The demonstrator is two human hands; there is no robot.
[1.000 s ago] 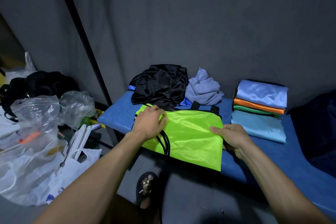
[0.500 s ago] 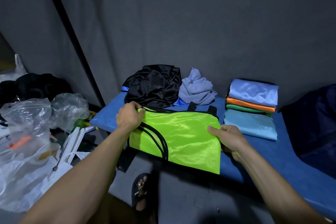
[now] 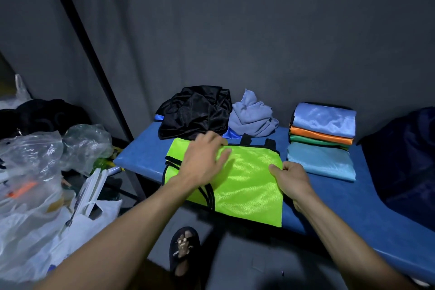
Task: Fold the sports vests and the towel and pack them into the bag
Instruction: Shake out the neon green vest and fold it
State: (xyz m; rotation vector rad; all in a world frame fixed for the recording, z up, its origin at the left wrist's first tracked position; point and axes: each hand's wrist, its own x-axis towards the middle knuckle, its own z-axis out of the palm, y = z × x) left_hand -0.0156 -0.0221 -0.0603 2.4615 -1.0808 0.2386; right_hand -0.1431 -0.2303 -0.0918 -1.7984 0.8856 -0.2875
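Vest [image 3: 247, 183] partly hidden under blurred left hand [image 3: 202, 162].

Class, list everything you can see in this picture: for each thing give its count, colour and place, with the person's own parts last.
Vest being folded: one, neon green, front of bench.
Folded vests: four, blue, orange, green, light blue, stacked at right.
Black garment: one, crumpled at back.
Towel: one, grey-blue, crumpled beside it.
Bench: one, blue.
Plastic bags: several, clear and white, floor at left.
Dark bag: one, navy, far right.
Left hand: flat on vest.
Right hand: pinches vest edge.
Foot: one, black sandal.
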